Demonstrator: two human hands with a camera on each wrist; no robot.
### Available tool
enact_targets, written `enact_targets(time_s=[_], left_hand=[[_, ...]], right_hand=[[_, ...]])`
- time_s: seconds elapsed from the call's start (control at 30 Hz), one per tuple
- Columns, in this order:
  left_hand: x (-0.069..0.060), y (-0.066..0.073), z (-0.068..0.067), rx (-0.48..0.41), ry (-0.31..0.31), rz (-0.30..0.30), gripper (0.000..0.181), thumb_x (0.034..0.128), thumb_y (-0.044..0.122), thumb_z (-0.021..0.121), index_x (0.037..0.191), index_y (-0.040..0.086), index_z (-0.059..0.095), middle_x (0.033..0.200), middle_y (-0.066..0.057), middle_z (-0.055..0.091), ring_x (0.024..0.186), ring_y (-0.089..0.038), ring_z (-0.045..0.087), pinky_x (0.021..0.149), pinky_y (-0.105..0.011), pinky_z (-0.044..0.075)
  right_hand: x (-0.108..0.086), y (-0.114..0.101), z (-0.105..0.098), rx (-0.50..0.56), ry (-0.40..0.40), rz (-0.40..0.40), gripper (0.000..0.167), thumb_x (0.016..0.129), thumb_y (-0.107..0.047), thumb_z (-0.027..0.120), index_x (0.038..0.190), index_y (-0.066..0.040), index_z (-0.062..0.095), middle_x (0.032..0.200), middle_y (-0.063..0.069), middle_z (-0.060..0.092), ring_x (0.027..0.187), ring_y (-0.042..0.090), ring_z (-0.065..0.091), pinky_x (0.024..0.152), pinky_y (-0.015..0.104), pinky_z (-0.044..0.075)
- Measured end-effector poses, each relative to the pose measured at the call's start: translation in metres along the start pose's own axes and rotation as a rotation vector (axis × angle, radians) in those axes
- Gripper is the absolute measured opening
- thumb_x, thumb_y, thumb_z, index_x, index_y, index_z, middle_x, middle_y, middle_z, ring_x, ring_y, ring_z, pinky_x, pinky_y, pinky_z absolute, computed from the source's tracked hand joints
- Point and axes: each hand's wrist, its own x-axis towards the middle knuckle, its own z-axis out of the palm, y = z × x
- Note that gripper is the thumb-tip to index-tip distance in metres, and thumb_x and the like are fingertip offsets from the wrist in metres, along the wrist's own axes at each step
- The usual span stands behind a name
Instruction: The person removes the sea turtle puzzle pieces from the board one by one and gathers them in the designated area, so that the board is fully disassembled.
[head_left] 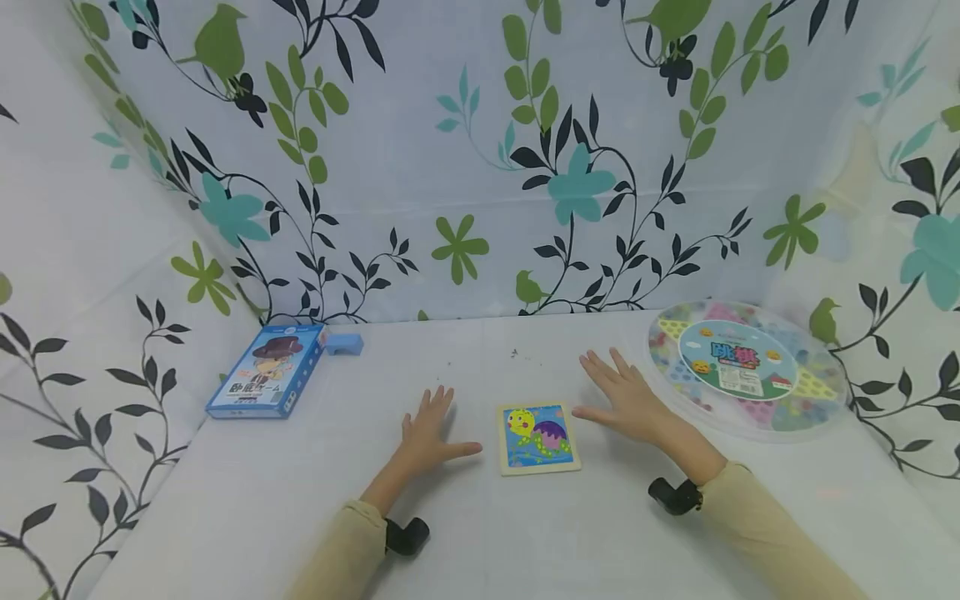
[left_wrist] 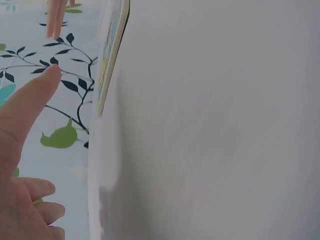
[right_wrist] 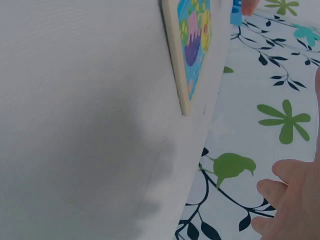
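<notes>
A small square wooden puzzle with a yellow and purple turtle picture lies flat on the white table, between the two hands. To its left, my left hand hovers with fingers spread and thumb pointing toward the puzzle, not touching it. On the other side, my right hand is spread the same way, its thumb near the puzzle's upper right corner but apart from it. Both wrist views show the puzzle edge-on: the left wrist view has its pale rim, the right wrist view its pictured face. Neither hand holds anything.
On the left lies a blue card-game box with a small blue block beside it. At the right is a round clear case of colourful pieces, close to the right hand. A leaf-patterned cloth hangs behind the table.
</notes>
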Motion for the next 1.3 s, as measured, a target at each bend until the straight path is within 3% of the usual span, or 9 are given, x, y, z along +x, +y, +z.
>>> enact_targets(time_s=[0.2,0.33,0.53,0.8,0.93,1.03,1.13,1.3], left_hand=[[-0.004,0.014,0.021,-0.150,-0.004,0.030,0.093,0.0686,0.045,0.073,0.138,0.001,0.030,0.143,-0.017,0.022,0.132,-0.033,0.006,0.099,-0.058,0.006],[-0.005,0.022,0.036,-0.202,-0.004,0.079,0.091,0.0697,0.045,0.072,0.137,0.000,0.030,0.143,-0.019,0.022,0.132,-0.034,0.007,0.100,-0.056,0.006],[-0.005,0.030,0.049,-0.127,0.036,0.101,0.095,0.0666,0.051,0.071,0.136,-0.002,0.032,0.142,-0.020,0.025,0.131,-0.033,0.011,0.101,-0.053,0.008],[-0.004,0.032,0.051,0.070,-0.022,0.159,0.098,0.0678,0.059,0.065,0.138,0.001,0.030,0.143,-0.017,0.023,0.132,-0.033,0.010,0.100,-0.054,0.009],[-0.002,0.032,0.049,0.075,-0.014,0.176,0.096,0.0685,0.058,0.065,0.138,0.001,0.031,0.143,-0.017,0.024,0.131,-0.033,0.011,0.100,-0.054,0.010],[-0.003,0.033,0.049,0.067,-0.018,0.169,0.096,0.0683,0.059,0.065,0.137,0.002,0.032,0.143,-0.016,0.025,0.131,-0.033,0.012,0.100,-0.054,0.010],[-0.005,0.031,0.053,0.070,-0.015,0.162,0.095,0.0679,0.061,0.064,0.137,0.003,0.033,0.143,-0.015,0.025,0.131,-0.032,0.012,0.100,-0.054,0.011],[-0.006,0.029,0.058,0.059,0.003,0.156,0.094,0.0674,0.060,0.065,0.136,0.004,0.036,0.142,-0.014,0.027,0.131,-0.032,0.014,0.100,-0.054,0.012]], right_hand=[[0.015,-0.017,0.008,0.096,0.038,-0.025,0.083,0.080,-0.055,0.055,0.139,-0.003,0.029,0.141,0.014,0.029,0.129,0.036,0.016,0.100,0.052,0.016],[0.024,-0.029,0.018,0.132,0.049,-0.025,0.078,0.080,-0.051,0.058,0.137,-0.003,0.033,0.137,0.014,0.036,0.124,0.033,0.027,0.097,0.051,0.025],[0.037,-0.045,0.037,0.178,0.022,-0.007,0.078,0.079,-0.052,0.058,0.136,-0.005,0.036,0.137,0.014,0.037,0.123,0.034,0.028,0.096,0.050,0.028],[0.039,-0.046,0.058,0.320,0.071,0.033,0.069,0.078,-0.040,0.066,0.132,-0.003,0.043,0.132,0.015,0.042,0.121,0.035,0.034,0.096,0.049,0.029],[0.040,-0.045,0.065,0.357,0.124,0.010,0.067,0.075,-0.037,0.070,0.128,-0.002,0.048,0.127,0.015,0.047,0.114,0.030,0.044,0.090,0.044,0.038],[0.041,-0.046,0.070,0.354,0.131,0.013,0.064,0.073,-0.034,0.073,0.124,-0.002,0.052,0.116,0.012,0.051,0.093,0.022,0.050,0.077,0.034,0.044],[0.040,-0.049,0.075,0.355,0.123,0.029,0.060,0.072,-0.031,0.074,0.121,-0.002,0.055,0.100,0.008,0.050,0.074,0.015,0.042,0.062,0.028,0.040],[0.037,-0.047,0.083,0.352,0.106,0.047,0.058,0.071,-0.029,0.075,0.120,-0.003,0.057,0.087,0.003,0.044,0.069,0.013,0.037,0.058,0.025,0.036]])
